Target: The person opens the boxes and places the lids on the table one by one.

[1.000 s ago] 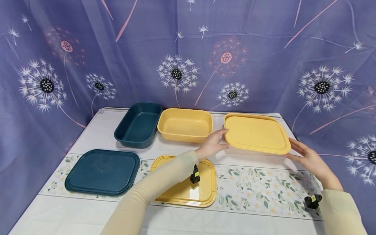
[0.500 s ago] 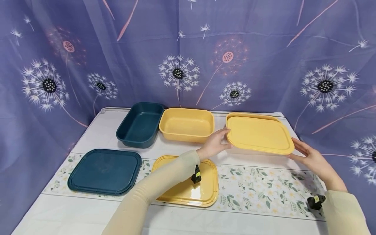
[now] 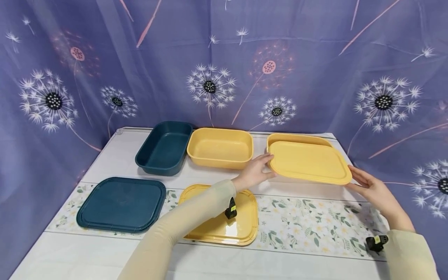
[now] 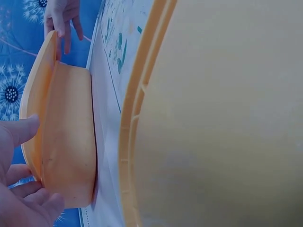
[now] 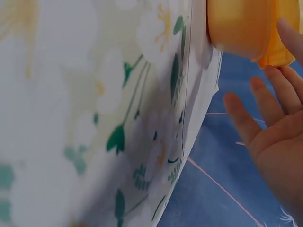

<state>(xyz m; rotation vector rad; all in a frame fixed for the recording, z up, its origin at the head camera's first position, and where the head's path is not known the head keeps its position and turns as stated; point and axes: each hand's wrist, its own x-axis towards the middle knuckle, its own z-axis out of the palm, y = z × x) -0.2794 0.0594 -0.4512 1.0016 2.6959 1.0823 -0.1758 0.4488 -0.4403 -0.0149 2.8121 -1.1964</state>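
Observation:
A yellow lid lies tilted over the yellow container at the back right of the table. It sits off-centre toward the front, so a strip of the container's opening shows behind it. My left hand pinches the lid's left edge; in the left wrist view the thumb is on top and the fingers are below, close against the container wall. At the right front corner, my right hand holds the lid between thumb and forefinger. Its other fingers spread free in the right wrist view.
An uncovered yellow container and an uncovered dark blue container stand side by side at the back. In front lie a dark blue lid and a glossy yellow lid, the latter under my left forearm. A dandelion-patterned curtain hangs behind.
The held lid has slid slightly forward and right, uncovering more of the container's back opening. My right hand has moved a little right with it; the left keeps its hold.

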